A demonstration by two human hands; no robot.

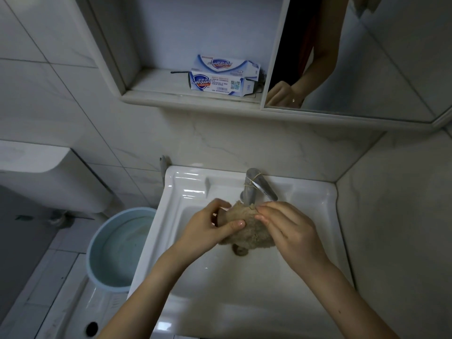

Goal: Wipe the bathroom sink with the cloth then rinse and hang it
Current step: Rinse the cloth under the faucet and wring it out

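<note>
Cloth [247, 231], tan and shaggy, is held bunched between my two hands over the bowl of the white sink [313, 192], directly under the spout of the metal tap [252, 189]. My left hand [210, 228] grips the cloth's left side, thumb pressed across the front and fingers curled behind it. My right hand [291, 231] pinches the upper right edge with curled fingertips, just beside the tap. A tail of the cloth hangs below both hands above the bowl; I cannot tell whether it touches the bowl. I cannot tell whether water is running.

A rubber band [253, 178] is wound round the tap body. The sink sits in a corner of pale marbled wall tiles. A pale blue bucket [97, 253] stands on the floor just beside the sink's left edge, and a white toilet cistern [49, 172] is further left. Above the sink, a recessed shelf [159, 89] carries two Safeguard soap boxes [220, 84], one stacked on the other. To the right of the shelf, a mirror [367, 69] reflects a hand and forearm.
</note>
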